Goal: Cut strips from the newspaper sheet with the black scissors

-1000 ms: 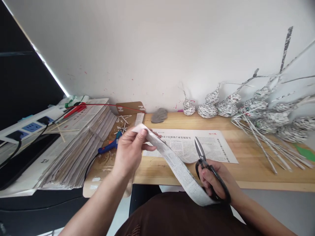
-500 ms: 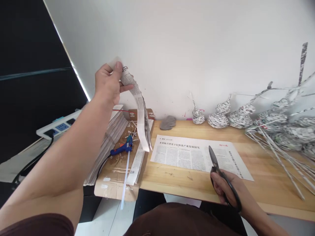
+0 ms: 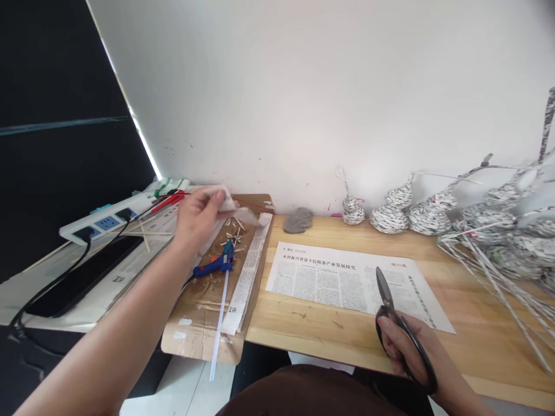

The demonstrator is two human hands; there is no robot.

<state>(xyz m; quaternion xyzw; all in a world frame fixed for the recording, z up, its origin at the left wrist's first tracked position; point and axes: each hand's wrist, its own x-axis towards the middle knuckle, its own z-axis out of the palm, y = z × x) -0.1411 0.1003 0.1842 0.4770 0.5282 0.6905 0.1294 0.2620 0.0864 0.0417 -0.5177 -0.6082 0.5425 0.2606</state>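
My left hand point(image 3: 200, 215) is closed on a newspaper strip point(image 3: 226, 201) above the far end of the brown cardboard; part of the strip is blurred. Other newspaper strips point(image 3: 248, 277) lie along the cardboard's right side. Over the right part of the table, my right hand point(image 3: 410, 346) grips black-handled scissors point(image 3: 385, 292), blades pointing away from me and closed. Beneath their tip lies a flat newspaper sheet point(image 3: 323, 277) with printed text. A blue glue gun point(image 3: 214, 264) rests on the cardboard, its clear glue stick sticking out toward me.
Several woven paper gourds point(image 3: 390, 214) line the wall at right, with loose rolled paper sticks point(image 3: 498, 294) in front. A grey lump point(image 3: 298, 220) sits by the wall. At left are a white power strip point(image 3: 108, 219), black cables and a black phone point(image 3: 87, 277).
My left hand has lowered from in front of the wall to the cardboard's far end, bringing the newspaper strip down. My right hand keeps the scissors over the sheet, almost unmoved.
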